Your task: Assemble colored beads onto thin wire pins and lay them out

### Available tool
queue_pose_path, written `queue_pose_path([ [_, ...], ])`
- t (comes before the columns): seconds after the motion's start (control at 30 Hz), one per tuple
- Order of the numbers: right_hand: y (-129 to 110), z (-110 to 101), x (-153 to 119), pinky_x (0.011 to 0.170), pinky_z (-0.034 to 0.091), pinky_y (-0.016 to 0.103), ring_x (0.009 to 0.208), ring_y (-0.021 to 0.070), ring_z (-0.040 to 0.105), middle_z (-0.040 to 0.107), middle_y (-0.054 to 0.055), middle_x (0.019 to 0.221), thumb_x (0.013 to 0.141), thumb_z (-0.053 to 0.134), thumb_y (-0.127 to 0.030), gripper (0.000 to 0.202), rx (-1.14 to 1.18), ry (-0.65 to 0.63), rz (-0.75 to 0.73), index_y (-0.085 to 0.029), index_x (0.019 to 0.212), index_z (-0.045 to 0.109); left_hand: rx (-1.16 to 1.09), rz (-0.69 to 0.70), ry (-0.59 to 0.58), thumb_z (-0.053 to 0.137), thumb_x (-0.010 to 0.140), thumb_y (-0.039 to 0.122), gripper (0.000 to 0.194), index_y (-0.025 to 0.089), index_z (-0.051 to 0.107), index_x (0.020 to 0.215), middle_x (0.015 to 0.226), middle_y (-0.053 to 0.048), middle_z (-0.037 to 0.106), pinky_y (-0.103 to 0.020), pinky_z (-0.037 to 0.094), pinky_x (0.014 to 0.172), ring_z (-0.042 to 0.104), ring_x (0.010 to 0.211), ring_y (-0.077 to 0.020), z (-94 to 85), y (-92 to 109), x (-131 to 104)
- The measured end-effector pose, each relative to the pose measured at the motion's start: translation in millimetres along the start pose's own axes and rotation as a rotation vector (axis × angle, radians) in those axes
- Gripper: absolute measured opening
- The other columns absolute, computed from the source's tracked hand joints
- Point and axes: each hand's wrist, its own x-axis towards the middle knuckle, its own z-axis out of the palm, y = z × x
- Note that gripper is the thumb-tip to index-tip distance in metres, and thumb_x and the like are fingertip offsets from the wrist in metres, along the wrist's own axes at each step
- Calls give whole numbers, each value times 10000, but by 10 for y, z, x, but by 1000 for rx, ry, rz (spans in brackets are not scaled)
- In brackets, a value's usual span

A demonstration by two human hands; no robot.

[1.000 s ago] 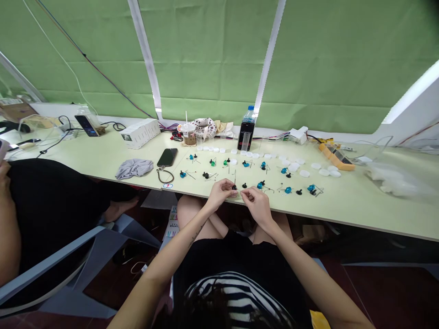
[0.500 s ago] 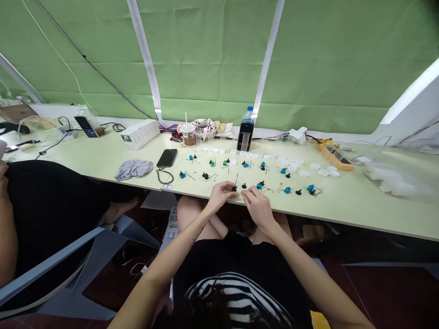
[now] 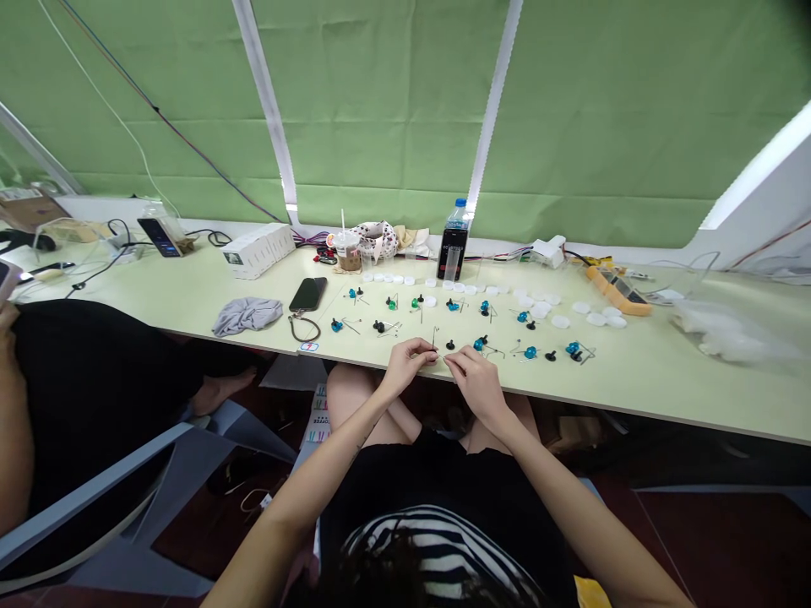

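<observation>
At the table's front edge my left hand [image 3: 407, 363] pinches a small black part, mostly hidden by the fingers, with a thin metal wire [image 3: 434, 339] standing up from it. Close beside it my right hand [image 3: 472, 377] is closed, its fingertips on a thin metal piece whose kind is too small to make out. A black stemmed part [image 3: 450, 344] rests on the table just beyond the hands. To the right lie blue pieces with black parts and bent wires, such as one blue piece [image 3: 530, 352]. More sit to the left, including a black piece [image 3: 378, 326].
White round caps [image 3: 560, 322] are spread behind the small parts. A phone [image 3: 453, 252] leans on a bottle [image 3: 460, 212]; another phone [image 3: 308, 294] lies near a grey cloth [image 3: 247, 314]. A drink cup [image 3: 348, 252] stands behind. A seated person [image 3: 95, 397] is at left.
The black part in my left fingers has turned slightly and shows less now, and its upright wire has tilted. Both hands stay in nearly the same place.
</observation>
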Motion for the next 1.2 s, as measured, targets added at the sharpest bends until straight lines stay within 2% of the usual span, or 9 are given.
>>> queue_pose_path([
  [0.1, 13, -20, 14, 601, 444, 282, 547, 137, 560, 595, 45, 772, 916, 433, -312, 282, 179, -43, 93, -195, 827, 673, 105, 46, -3, 659, 712, 347, 220, 138, 656, 779, 748, -38, 639, -257, 469, 660, 580, 706, -149, -9, 59, -4],
  [0.23, 72, -25, 36, 564, 451, 300, 449, 128, 535, 598, 27, 702, 887, 472, -364, 281, 330, -96, 198, -195, 793, 676, 177, 66, -47, 635, 736, 327, 211, 147, 678, 837, 779, -50, 634, -254, 462, 657, 575, 719, -154, -15, 170, -17],
  [0.33, 101, -26, 48, 554, 449, 300, 448, 136, 539, 598, 20, 666, 875, 484, -390, 292, 360, -116, 226, -194, 774, 675, 186, 79, -75, 631, 743, 329, 198, 147, 679, 803, 792, -53, 616, -256, 465, 659, 573, 705, -147, -14, 215, -22],
  [0.47, 71, -31, 46, 566, 444, 301, 461, 136, 542, 605, 27, 687, 882, 470, -380, 303, 320, -106, 205, -195, 765, 679, 114, 31, -131, 611, 759, 368, 230, 140, 642, 763, 780, -36, 577, -260, 483, 619, 573, 647, -130, -13, 175, -13],
  [0.63, 37, -19, 44, 598, 445, 303, 473, 131, 540, 608, 30, 697, 867, 491, -376, 287, 322, -67, 194, -193, 759, 684, 201, 79, -82, 587, 779, 340, 202, 144, 632, 762, 758, -28, 573, -253, 472, 636, 564, 647, -126, -16, 91, 0],
  [0.87, 151, 35, 67, 417, 341, 229, 406, 104, 430, 506, -20, 462, 774, 579, -459, 346, 771, -238, 527, -130, 805, 683, 256, 124, -95, 579, 782, 310, 174, 150, 648, 777, 756, -30, 574, -249, 458, 637, 567, 659, -132, -26, 85, 7],
  [0.97, 167, 61, 66, 426, 348, 221, 438, 99, 431, 504, -20, 484, 743, 604, -492, 387, 882, -212, 556, -124, 834, 681, 241, 112, -76, 587, 775, 319, 177, 151, 644, 766, 762, -28, 573, -251, 468, 635, 576, 648, -130, -19, 60, 14],
  [1.07, 176, 76, 71, 466, 401, 237, 477, 113, 473, 546, -6, 531, 730, 615, -513, 432, 897, -149, 555, -129, 921, 670, 197, 64, -41, 599, 764, 356, 211, 148, 630, 753, 775, -29, 570, -244, 478, 596, 588, 620, -126, -14, 31, 21],
  [1.2, 173, 49, 96, 621, 483, 289, 626, 152, 580, 639, 42, 706, 746, 621, -469, 383, 834, -146, 468, -141, 935, 681, 69, -33, -15, 621, 741, 397, 263, 135, 606, 751, 740, -24, 569, -241, 497, 567, 599, 601, -129, -17, 29, 39],
])
